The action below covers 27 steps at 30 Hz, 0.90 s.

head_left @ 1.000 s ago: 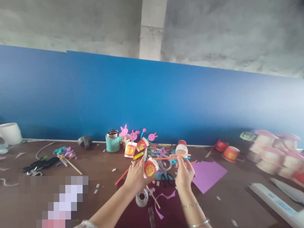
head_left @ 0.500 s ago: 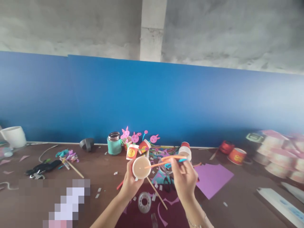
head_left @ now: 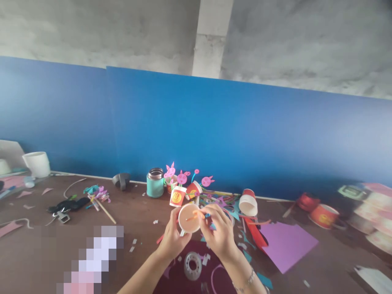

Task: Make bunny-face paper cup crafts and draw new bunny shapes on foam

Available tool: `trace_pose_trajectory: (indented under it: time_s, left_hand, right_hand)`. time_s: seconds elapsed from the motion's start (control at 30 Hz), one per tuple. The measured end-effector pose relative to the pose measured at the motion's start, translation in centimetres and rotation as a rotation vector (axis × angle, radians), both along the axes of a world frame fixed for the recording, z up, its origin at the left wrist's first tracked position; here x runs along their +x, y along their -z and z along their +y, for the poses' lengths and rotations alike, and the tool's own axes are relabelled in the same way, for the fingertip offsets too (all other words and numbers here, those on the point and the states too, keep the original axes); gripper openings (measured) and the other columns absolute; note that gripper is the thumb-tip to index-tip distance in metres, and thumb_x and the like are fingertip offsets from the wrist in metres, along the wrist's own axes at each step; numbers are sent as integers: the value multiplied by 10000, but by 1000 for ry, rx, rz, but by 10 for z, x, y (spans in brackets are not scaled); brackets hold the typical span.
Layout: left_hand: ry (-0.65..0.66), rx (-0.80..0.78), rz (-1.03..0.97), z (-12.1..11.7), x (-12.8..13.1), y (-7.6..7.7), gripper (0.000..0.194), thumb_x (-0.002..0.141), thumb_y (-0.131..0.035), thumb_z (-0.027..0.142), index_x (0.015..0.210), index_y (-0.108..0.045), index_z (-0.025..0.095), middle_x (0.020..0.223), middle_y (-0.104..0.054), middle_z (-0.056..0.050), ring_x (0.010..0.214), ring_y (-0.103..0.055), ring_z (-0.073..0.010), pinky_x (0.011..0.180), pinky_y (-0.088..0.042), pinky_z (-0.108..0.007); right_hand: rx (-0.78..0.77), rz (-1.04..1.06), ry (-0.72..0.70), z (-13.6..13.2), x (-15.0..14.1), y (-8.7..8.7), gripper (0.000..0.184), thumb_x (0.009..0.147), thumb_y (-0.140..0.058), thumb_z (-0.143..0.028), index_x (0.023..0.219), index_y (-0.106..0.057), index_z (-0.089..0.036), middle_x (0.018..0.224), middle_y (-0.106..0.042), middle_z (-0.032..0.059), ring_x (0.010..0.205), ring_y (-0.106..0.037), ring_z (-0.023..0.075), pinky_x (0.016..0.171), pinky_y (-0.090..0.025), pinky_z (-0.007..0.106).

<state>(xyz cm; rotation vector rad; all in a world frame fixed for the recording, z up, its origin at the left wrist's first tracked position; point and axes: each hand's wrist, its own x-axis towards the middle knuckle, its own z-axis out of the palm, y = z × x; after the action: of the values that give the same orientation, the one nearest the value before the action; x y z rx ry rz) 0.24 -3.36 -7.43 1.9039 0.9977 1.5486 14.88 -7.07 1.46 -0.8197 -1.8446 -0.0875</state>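
My left hand (head_left: 172, 241) is wrapped round a small paper cup (head_left: 187, 219), holding it above the table with its open mouth turned toward me. My right hand (head_left: 218, 233) is closed in a pinch on an orange pipe cleaner (head_left: 193, 217) whose end lies across the cup's mouth. The two hands sit close together at the cup. Below them a roll of clear tape (head_left: 192, 265) lies on a dark red sheet (head_left: 183, 281).
Paper cups with pink bunny cut-outs (head_left: 182, 192) and a teal jar (head_left: 154, 183) stand at the back by the blue wall. A tipped cup (head_left: 248, 203), a purple sheet (head_left: 286, 243), more cups at right (head_left: 321, 214), scraps and black scissors (head_left: 65, 204) litter the brown table (head_left: 45, 245).
The cup was turned from side-on to mouth facing me. My right hand moved left with the pipe cleaner until its end reached the cup's mouth. The view shifted slightly left.
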Motion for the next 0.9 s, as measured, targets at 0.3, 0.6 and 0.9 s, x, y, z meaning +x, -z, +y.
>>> trace_pose_trajectory:
  time_s: [0.3, 0.6, 0.9]
  left_hand:
    - [95, -39, -50, -4, 2, -6, 561, 690, -579, 76, 1202, -382, 195, 1122, -560, -101, 1017, -579, -228, 883, -469, -353]
    - [309, -174, -153, -5, 2, -6, 577, 686, -579, 70, 1225, -402, 179, 1160, -551, -110, 1071, -550, -236, 912, -453, -361]
    - [525, -343, -347, -13, 9, -16, 655, 718, -682, 202, 1253, -305, 202, 1234, -529, -138, 1115, -548, -263, 938, -454, -395]
  right_hand:
    - [-14, -37, -8, 4, 3, 2, 182, 847, -498, -68, 958, -532, -208, 809, -585, 49, 683, -555, 156, 547, -463, 259]
    - [-106, -163, -36, 1, 6, -7, 158, 876, -455, -110, 948, -560, -204, 847, -603, 57, 772, -582, 181, 686, -471, 305]
    - [-329, -22, -42, 9, 0, 1, 130, 881, -468, -167, 807, -570, -197, 791, -592, 40, 710, -562, 156, 640, -455, 263]
